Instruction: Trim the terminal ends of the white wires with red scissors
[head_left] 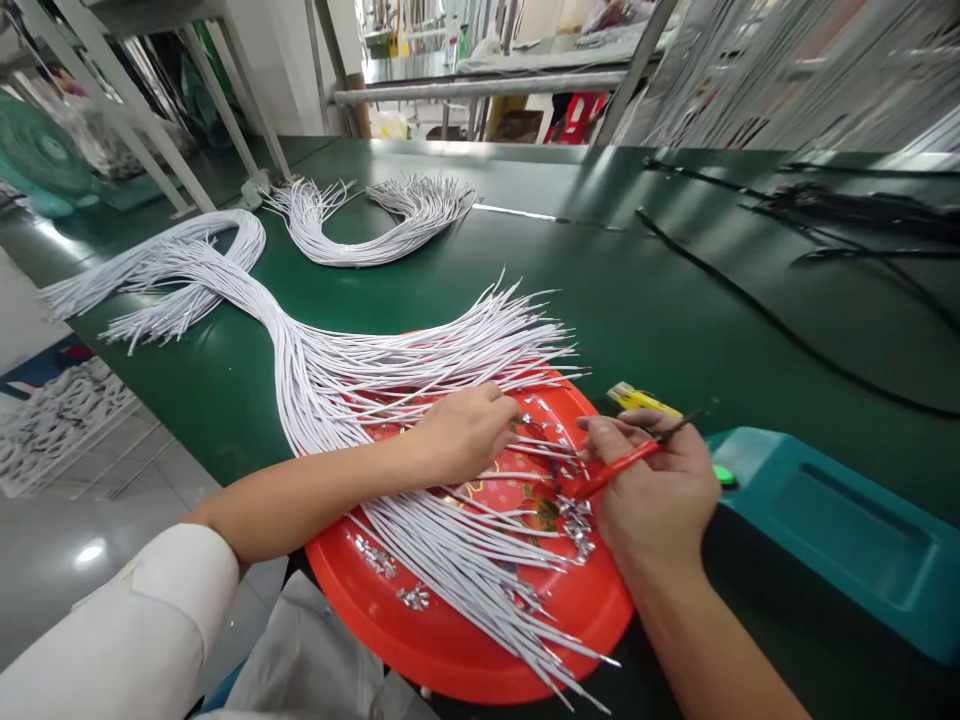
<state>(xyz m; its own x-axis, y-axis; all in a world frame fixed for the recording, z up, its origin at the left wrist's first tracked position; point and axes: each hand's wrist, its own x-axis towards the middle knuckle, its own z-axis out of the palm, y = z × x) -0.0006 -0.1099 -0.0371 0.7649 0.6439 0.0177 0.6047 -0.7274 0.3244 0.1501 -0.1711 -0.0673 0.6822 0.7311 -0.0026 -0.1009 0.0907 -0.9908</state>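
Observation:
My left hand is closed over the tray, its fingers curled around white cords whose ends come out past the fingertips. Part of this grip is hidden under the hand. In my right hand is a red-handled tool with a dark pointed tip; its exact kind is unclear. The right thumb and forefinger come together near the cord ends. Beneath both hands, a round red tray with a printed pattern bears the fanned-out cords. Small silvery metal pieces lie in piles on it.
More white cord bundles rest on the green table. A yellow-handled cutter and a teal plastic case are at the right. A black cable runs behind them. Metal frame legs stand at the back left.

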